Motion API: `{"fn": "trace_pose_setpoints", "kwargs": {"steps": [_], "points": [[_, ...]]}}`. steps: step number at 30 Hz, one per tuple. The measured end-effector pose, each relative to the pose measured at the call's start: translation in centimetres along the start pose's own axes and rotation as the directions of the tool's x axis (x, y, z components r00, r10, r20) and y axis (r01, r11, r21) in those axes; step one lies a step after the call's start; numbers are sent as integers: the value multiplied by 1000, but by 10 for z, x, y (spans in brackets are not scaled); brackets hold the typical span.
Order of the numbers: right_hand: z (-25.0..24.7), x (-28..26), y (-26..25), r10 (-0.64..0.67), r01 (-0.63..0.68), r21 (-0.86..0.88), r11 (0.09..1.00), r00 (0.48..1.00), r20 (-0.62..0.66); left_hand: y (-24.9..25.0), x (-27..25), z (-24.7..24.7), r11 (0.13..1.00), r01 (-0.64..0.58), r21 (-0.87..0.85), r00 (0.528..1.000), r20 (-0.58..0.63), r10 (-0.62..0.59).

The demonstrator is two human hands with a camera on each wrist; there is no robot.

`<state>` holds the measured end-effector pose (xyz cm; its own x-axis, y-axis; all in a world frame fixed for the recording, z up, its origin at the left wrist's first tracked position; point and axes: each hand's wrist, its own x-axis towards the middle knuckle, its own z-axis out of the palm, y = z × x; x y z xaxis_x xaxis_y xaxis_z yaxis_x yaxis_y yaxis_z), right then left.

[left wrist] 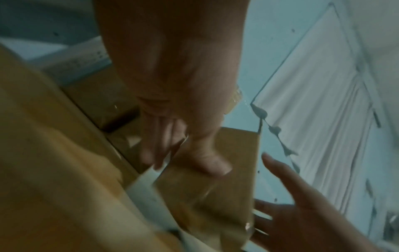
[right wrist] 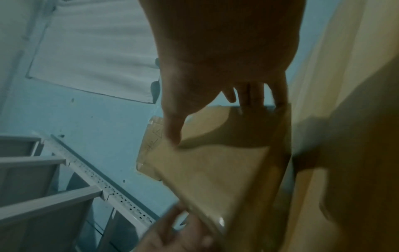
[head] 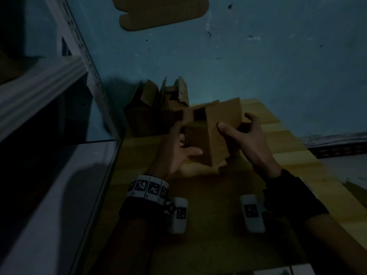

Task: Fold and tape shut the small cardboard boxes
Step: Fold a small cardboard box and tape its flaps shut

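Observation:
A small brown cardboard box [head: 206,135] is held tilted above the yellow wooden table [head: 288,151], its top flaps standing up. My left hand [head: 174,151] grips its left side, thumb on the near face and fingers behind. My right hand [head: 248,139] holds the right side, with the thumb laid on the slanted panel and the fingers curled round the far edge. The left wrist view shows my left hand [left wrist: 183,136] with its thumb on the box [left wrist: 226,170]. In the right wrist view, my right hand [right wrist: 215,85] spans the box [right wrist: 215,162] between thumb and fingers.
Several other open cardboard boxes [head: 155,108] stand at the back of the table against the blue wall. A flat cardboard cut-out [head: 162,12] hangs on the wall above. A white metal shelf rack [head: 59,76] borders the table on the left. The scene is dim.

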<state>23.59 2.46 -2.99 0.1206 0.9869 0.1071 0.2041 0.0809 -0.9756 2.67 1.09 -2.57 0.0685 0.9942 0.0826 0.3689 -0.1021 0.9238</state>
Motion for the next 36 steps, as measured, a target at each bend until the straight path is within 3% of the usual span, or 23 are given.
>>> {"fn": "trace_pose_setpoints", "kwargs": {"steps": [2,4,7,13,15,18,21,25,31,36], "points": [[0,1,-1,-14,12,18,1000,994,107,3,0,4,998,-66,-7,997,-44,66],[5,2,2,-70,70,9,998,975,210,7,0,7,985,-142,102,984,-92,151],[9,5,10,-131,139,-30,990,975,177,11,-2,8,964,-204,171,965,-132,227],[7,3,10,-152,143,129,981,986,67,14,-2,6,993,-116,15,991,-65,117],[9,6,12,-130,130,117,985,991,-4,16,-1,8,998,-59,-11,996,-67,58],[13,12,17,-124,130,78,988,989,-83,20,0,11,980,73,-186,996,-44,-83],[18,14,21,-120,128,59,990,986,-118,24,-1,12,920,225,-321,972,14,-233],[22,13,21,-151,156,37,987,980,-129,30,-5,7,844,429,-322,903,146,-403],[28,15,20,-137,145,40,989,980,-147,25,-5,10,946,231,-229,954,-138,-266],[28,14,17,-81,110,164,980,982,-173,26,-6,8,934,213,-287,964,-92,-249]]}}
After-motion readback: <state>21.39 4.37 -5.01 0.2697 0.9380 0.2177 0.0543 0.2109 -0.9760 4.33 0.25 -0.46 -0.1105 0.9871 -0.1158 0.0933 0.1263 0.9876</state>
